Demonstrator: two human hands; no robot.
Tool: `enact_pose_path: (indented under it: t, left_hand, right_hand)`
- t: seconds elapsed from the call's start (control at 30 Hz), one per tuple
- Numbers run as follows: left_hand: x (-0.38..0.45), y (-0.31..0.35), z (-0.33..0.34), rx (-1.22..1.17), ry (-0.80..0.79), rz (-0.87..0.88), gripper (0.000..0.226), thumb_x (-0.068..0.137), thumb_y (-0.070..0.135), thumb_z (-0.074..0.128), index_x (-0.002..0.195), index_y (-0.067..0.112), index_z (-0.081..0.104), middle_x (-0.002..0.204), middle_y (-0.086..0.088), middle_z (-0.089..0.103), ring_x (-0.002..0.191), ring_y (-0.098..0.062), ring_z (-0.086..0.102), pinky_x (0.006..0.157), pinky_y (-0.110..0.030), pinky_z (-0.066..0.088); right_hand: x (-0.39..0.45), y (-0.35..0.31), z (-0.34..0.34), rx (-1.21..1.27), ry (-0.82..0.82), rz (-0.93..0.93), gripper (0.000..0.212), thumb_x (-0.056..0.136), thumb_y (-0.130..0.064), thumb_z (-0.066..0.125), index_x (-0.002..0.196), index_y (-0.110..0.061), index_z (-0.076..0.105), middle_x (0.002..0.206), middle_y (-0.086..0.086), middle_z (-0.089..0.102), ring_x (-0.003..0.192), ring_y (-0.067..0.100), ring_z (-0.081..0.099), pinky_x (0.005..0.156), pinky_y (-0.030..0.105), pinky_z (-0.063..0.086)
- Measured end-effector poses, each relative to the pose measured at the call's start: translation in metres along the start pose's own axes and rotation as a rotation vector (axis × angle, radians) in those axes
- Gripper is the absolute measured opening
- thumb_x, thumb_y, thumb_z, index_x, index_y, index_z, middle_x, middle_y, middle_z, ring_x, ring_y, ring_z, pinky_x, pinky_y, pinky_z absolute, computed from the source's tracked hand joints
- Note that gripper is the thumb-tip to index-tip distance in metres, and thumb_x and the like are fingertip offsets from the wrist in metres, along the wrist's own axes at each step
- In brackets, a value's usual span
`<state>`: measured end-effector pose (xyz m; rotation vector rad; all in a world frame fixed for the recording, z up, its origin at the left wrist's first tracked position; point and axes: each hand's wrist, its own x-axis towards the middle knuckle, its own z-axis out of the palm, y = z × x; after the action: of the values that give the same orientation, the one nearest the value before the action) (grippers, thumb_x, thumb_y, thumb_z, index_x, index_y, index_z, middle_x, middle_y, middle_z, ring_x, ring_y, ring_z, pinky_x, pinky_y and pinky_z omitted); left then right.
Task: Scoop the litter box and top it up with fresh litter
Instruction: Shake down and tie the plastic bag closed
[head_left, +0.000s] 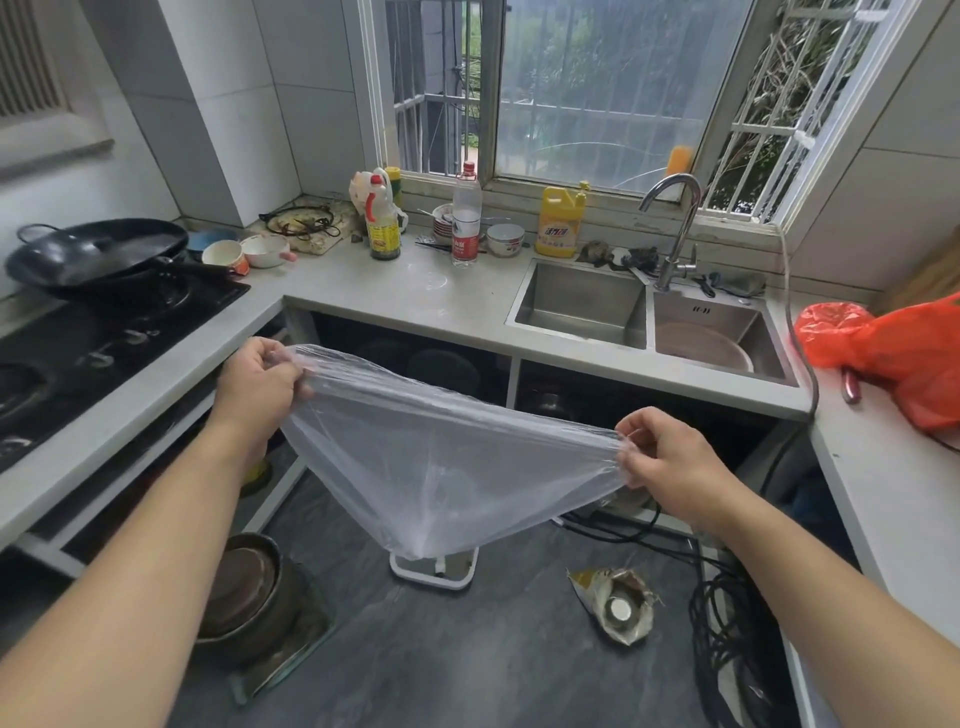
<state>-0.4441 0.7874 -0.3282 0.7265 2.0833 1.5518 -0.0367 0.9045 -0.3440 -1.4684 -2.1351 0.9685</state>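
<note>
Head-cam view of a small kitchen, looking down at 2 bare forearms reaching fwd. Left hand pinches one top corner of a clear plastic bag, fingers curled round the bunched rim. Right hand pinches the opposite corner the same way, lower and nearer the camera. The bag's rim is stretched taut between the 2 hands; its body hangs down to a point, in mid-air above the grey floor, in front of the L-shaped table. No litter box or scoop can be made out in this view.

Just below the bag's tip, a white frame stand sits on the floor. Right of it, a torn paper sack lying open, and black cables coiled near the right table leg. At left on the floor, stacked metal pots.

On the table: black wok on the hob at left; bowls, sauce bottle, water bottle and yellow detergent jug by the window; double steel sink w/ tap; orange plastic bag at far right.
</note>
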Motion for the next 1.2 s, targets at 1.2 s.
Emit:
enact_pose_path:
  t: [1.2]
  left_hand:
    - [-0.058,0.053,0.015,-0.528,-0.216,-0.037,0.023,0.102,0.011,0.049,0.119,0.002,0.061,0.092,-0.013,0.068,0.067,-0.016,0.066,0.061,-0.026,0.059]
  right_hand:
    - [0.038,-0.021,-0.070,0.742,0.099,-0.012,0.011,0.094,0.001,0.059,0.098,-0.008,0.064,0.088,0.014,0.073,0.089,0.027,0.069,0.076,0.046,0.060]
